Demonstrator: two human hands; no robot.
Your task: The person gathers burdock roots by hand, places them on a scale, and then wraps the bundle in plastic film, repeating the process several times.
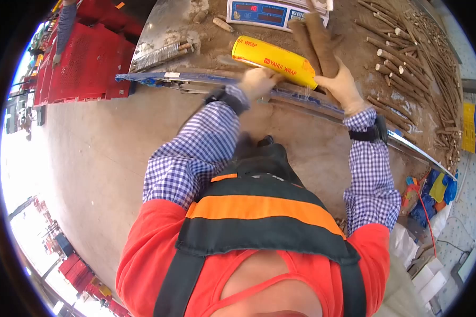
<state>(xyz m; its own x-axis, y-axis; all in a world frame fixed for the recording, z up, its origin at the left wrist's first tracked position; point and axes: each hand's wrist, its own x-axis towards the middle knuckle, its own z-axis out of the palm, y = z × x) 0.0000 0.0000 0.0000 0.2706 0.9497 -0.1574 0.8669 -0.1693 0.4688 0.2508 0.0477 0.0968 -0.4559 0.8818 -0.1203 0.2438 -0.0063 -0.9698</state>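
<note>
A yellow roll of plastic wrap (274,61), printed with red lettering, lies slantwise along the near edge of the table. My left hand (257,83) is closed beside the roll's lower side; what its fingers grip, if anything, is hidden. At the roll's right end, my right hand (344,87) is wrapped round the lower end of long brown roots (318,45), its thumb pointing towards the roll. These roots stretch away from me to the scale. A little clear film hangs below the right end of the roll.
A digital scale (264,14) stands at the table's back. Many cut roots (404,71) are heaped on the right, and a film-wrapped bundle (161,57) lies left. Red crates (84,63) stand beyond the table, near another person's arm (65,26).
</note>
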